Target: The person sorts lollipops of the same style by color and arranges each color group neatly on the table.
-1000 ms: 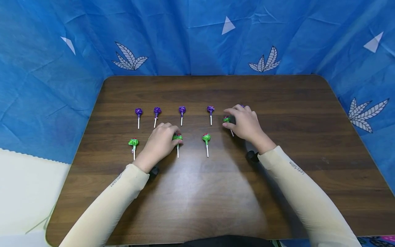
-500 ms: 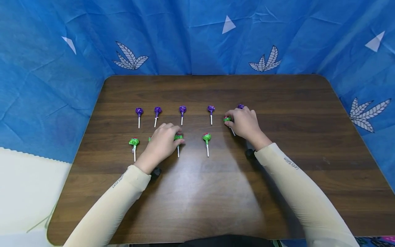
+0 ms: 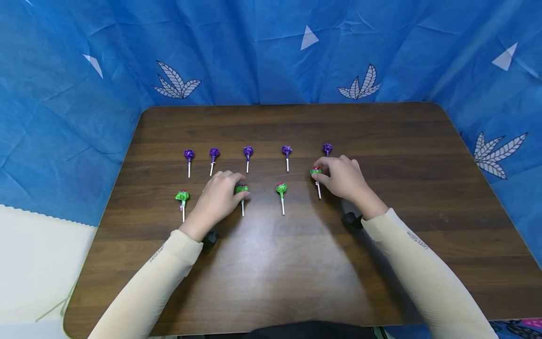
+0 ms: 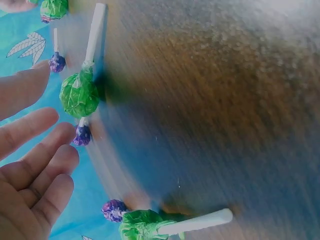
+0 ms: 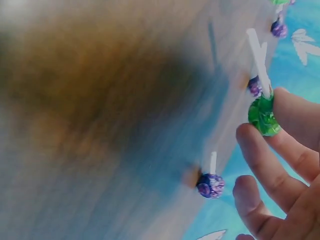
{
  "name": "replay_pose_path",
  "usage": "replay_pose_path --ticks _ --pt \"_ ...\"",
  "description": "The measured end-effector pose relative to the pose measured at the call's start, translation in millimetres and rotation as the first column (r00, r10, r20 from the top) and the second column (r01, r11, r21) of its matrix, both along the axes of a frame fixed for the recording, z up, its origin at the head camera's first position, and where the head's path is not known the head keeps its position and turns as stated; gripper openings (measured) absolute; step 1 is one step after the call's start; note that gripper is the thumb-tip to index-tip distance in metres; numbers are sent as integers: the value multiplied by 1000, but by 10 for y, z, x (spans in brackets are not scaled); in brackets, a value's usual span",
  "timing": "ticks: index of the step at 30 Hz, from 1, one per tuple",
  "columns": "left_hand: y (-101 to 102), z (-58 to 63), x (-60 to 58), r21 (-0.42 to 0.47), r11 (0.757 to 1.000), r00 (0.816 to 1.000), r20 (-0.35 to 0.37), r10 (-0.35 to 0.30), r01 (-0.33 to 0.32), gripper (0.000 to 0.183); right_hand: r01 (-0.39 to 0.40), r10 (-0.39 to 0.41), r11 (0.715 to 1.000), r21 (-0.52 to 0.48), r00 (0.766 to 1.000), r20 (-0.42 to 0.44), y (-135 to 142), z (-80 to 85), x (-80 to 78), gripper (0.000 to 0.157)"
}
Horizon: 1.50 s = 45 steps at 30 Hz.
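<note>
My right hand (image 3: 342, 176) pinches a green-wrapped lollipop (image 5: 262, 117) by its head between thumb and fingers, its white stick pointing toward the near side. Just behind it lies a purple lollipop (image 3: 327, 149), its stick partly hidden by the hand. My left hand (image 3: 217, 197) hovers with spread, relaxed fingers around the head of another green lollipop (image 4: 80, 95); the left wrist view has a gap between fingertips and wrapper. Between the hands lies a green lollipop (image 3: 281, 189). One more green lollipop (image 3: 182, 197) is left of my left hand, which mostly covers another beside it.
Several purple lollipops form a back row on the brown wooden table (image 3: 271, 273), among them a left-end purple lollipop (image 3: 189, 154) and a purple lollipop (image 3: 287, 150) near the middle. A blue patterned curtain (image 3: 237, 52) borders the table's back and sides.
My right hand has drawn the green lollipop slightly toward the near side, and its stick has straightened. More of the purple lollipop behind it shows. The left hand has hardly moved.
</note>
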<state>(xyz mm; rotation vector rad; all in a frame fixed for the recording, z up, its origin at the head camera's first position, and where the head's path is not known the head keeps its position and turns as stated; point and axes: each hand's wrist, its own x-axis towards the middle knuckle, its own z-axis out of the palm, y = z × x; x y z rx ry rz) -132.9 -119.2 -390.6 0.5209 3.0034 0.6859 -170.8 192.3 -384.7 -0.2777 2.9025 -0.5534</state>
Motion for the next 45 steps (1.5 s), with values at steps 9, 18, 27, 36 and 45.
replay_pose_path --ticks 9,18,27,36,45 --pt "-62 56 24 23 999 1000 5 25 -25 40 -65 66 997 40 997 -40 17 -16 294 19" --pt "-69 106 108 42 999 999 26 31 -32 41 -70 72 996 52 997 -37 7 -106 349 20" --pt "-111 153 171 67 996 997 40 59 -62 43 -49 51 997 58 998 -36 2 -148 364 19" --pt "-154 138 216 75 994 996 45 72 -76 42 -78 81 993 87 996 -35 -17 -146 380 26" --pt "-175 129 235 71 994 995 60 82 -86 45 -55 62 992 114 997 -55 -6 -122 392 30"
